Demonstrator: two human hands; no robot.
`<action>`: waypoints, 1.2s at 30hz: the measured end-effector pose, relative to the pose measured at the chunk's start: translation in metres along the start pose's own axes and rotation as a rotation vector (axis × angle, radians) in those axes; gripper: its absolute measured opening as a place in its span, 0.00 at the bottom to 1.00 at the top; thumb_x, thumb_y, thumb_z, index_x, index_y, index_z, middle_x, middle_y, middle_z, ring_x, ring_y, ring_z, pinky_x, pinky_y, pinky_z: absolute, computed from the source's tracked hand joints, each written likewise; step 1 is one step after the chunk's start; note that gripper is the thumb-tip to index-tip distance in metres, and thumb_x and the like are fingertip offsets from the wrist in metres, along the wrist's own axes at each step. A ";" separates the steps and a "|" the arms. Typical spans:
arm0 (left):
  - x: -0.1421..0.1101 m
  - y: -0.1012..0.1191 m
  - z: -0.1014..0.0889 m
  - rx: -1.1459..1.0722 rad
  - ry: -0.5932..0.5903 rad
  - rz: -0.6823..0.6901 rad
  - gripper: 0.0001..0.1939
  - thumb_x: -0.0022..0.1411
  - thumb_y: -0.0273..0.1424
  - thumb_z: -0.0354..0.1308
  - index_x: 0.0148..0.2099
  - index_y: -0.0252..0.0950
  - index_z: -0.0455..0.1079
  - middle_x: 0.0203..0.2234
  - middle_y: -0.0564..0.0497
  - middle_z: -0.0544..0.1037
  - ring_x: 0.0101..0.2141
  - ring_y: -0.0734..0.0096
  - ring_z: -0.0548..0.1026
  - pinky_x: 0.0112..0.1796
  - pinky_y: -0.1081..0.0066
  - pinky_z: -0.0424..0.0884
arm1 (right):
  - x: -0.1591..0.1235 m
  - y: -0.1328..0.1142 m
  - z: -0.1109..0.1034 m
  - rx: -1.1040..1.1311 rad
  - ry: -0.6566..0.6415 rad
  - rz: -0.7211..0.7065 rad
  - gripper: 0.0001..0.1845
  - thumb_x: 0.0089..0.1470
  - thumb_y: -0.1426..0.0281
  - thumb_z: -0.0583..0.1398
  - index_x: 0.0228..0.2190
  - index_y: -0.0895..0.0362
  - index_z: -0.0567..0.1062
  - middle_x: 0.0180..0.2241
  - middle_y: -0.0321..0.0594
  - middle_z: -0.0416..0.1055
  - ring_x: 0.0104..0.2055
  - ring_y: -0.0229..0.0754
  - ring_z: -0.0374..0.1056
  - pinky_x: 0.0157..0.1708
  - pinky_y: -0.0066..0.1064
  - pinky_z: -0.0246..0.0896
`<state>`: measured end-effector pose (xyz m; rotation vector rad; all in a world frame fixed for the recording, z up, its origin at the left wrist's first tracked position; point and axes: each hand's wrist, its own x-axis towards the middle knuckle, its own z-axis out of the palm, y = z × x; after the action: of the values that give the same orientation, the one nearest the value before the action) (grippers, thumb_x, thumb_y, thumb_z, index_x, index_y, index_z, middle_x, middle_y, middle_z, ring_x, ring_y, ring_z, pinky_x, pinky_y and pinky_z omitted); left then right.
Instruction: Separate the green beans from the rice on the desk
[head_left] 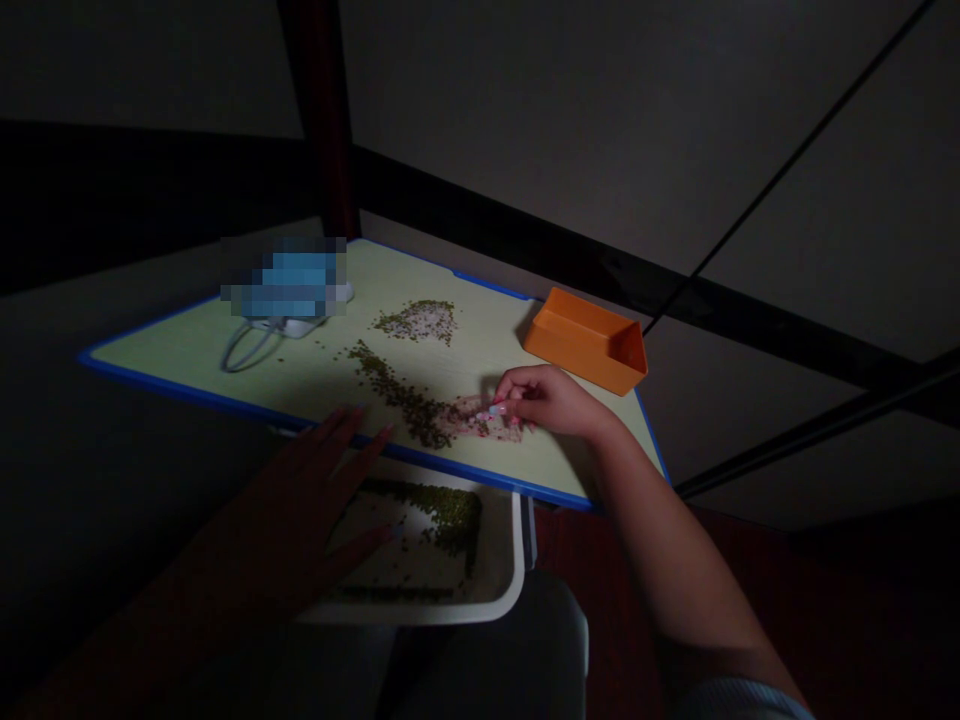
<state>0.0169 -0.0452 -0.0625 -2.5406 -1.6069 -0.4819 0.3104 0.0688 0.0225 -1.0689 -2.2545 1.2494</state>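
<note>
A thin, pinkish see-through sheet (pixel 469 412), perhaps a small bag, lies on the pale tabletop with the blue rim (pixel 480 350). My right hand (pixel 544 400) pinches its right end between thumb and fingers. Dark green bean-like grains (pixel 401 400) trail leftward from it and touch its left end. Farther back sits a pile of mixed white and green grains (pixel 420 320). My left hand (pixel 337 475), in shadow, has its fingers spread at the table's near edge. It hovers over a white tub (pixel 517 550) and holds nothing.
Below the table edge, the tub contains more green grains (pixel 450 515). An orange open box (pixel 585 340) stands at the table's back right. At the left is a pixelated blue device (pixel 292 285) with a looped grey cord (pixel 240 350). Pale panels rise behind the table.
</note>
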 end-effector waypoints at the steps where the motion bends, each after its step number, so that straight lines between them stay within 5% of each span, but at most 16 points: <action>1: 0.000 0.000 0.000 -0.002 0.000 0.002 0.44 0.52 0.55 0.51 0.66 0.49 0.40 0.67 0.46 0.45 0.62 0.46 0.55 0.55 0.48 0.62 | -0.001 0.000 -0.001 0.009 -0.005 0.003 0.06 0.51 0.69 0.60 0.28 0.60 0.70 0.20 0.33 0.68 0.20 0.31 0.63 0.19 0.22 0.56; 13: 0.000 0.002 -0.003 0.000 -0.010 -0.013 0.43 0.52 0.55 0.50 0.66 0.51 0.39 0.67 0.50 0.45 0.62 0.47 0.55 0.56 0.50 0.61 | -0.010 0.001 -0.017 0.017 -0.053 0.007 0.06 0.51 0.69 0.60 0.29 0.60 0.71 0.19 0.32 0.67 0.20 0.28 0.61 0.19 0.21 0.55; 36: 0.001 0.003 -0.004 0.024 -0.036 0.000 0.42 0.54 0.55 0.48 0.66 0.46 0.42 0.67 0.44 0.45 0.63 0.48 0.53 0.57 0.50 0.59 | -0.007 0.003 -0.012 -0.003 -0.110 0.025 0.04 0.50 0.73 0.59 0.31 0.61 0.71 0.20 0.32 0.68 0.20 0.30 0.63 0.18 0.21 0.56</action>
<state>0.0193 -0.0469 -0.0581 -2.5458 -1.6147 -0.4161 0.3239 0.0713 0.0274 -1.0566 -2.3309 1.3458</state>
